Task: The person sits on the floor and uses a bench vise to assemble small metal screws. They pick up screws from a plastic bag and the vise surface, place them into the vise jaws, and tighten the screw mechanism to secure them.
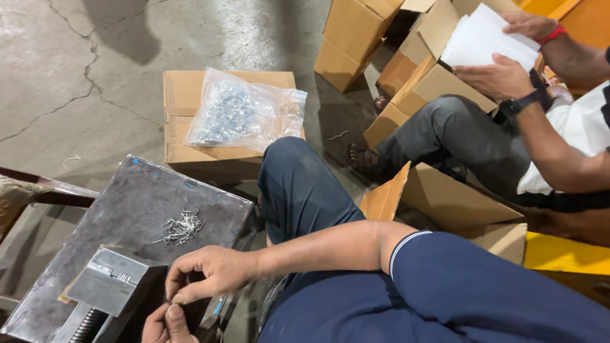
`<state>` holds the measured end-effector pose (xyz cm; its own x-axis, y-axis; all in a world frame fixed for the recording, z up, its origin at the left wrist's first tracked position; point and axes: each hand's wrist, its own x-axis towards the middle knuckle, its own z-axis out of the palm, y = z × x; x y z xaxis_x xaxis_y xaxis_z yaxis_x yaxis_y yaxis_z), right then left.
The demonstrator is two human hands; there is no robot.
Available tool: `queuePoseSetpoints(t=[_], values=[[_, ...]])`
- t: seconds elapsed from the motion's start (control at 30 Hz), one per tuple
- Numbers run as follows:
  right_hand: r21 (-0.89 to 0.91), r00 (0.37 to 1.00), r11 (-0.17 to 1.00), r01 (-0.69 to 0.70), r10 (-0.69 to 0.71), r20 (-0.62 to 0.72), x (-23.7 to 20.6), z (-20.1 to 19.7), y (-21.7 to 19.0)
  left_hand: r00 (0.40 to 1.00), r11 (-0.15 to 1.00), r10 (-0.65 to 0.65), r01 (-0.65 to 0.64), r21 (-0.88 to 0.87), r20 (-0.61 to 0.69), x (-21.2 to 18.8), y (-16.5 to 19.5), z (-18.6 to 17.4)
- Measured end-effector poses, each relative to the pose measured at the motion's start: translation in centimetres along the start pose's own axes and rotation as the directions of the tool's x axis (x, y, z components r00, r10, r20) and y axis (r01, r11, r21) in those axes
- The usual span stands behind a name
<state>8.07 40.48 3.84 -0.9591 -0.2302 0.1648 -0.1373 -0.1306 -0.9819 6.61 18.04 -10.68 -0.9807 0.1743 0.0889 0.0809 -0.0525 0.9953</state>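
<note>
I sit over a cracked concrete floor (76,70), my knee in dark blue trousers pointing forward. Just in front of me stands a dark metal bench (127,209), its flat top scuffed and tilted away from my view. At its near corner sits a grey metal block fixture (105,286) with a threaded screw running down from it. My right hand (206,273) reaches across from the right, fingers curled and pinched together just beside that fixture; my left hand (166,324) comes up from the bottom edge, thumb raised to meet it. Both hands are pinched together over something very small between the fingertips, too small for me to make out, though it is likely one of the pins. I judge that I am at the stage of handling a single piece at the fixture, which calls for a fine, steady grip. A loose heap of small metal pins (182,228) lies on the bench top, near my right hand. Beyond the bench, a closed cardboard box (184,95) on the floor carries a clear plastic bag (244,114) full of similar metal parts. To my right another person sits among open cartons (445,203), holding white sheets (486,35), close to my elbow.
</note>
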Motion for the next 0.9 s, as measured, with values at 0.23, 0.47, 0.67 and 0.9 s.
queuePoseSetpoints(t=[0.23, 0.47, 0.67, 0.9], values=[[-0.426, 0.99, 0.897, 0.122, -0.078, 0.119, 1.7, -1.9, -2.8, 0.885, 0.871, -0.465, 0.459, 0.173, -0.011, 0.7, 10.4, 2.6], [-0.572, 0.996, 0.817, 0.068, -0.093, -0.014, 5.2, -0.3, -6.4, 0.983, 0.972, 0.184, -0.185, 0.144, 0.022, 2.4, 15.3, 2.4], [-0.756, 0.953, 0.587, 0.289, -0.254, 0.166, 8.5, -0.2, -8.1, 0.992, 0.986, 0.122, -0.123, 0.108, 0.022, 2.9, 15.8, 2.4], [-0.83, 0.962, 0.486, 0.273, -0.165, 0.219, 10.0, 1.0, -8.7, 0.992, 0.987, 0.12, -0.123, 0.103, 0.036, 2.8, 15.3, 1.6]])
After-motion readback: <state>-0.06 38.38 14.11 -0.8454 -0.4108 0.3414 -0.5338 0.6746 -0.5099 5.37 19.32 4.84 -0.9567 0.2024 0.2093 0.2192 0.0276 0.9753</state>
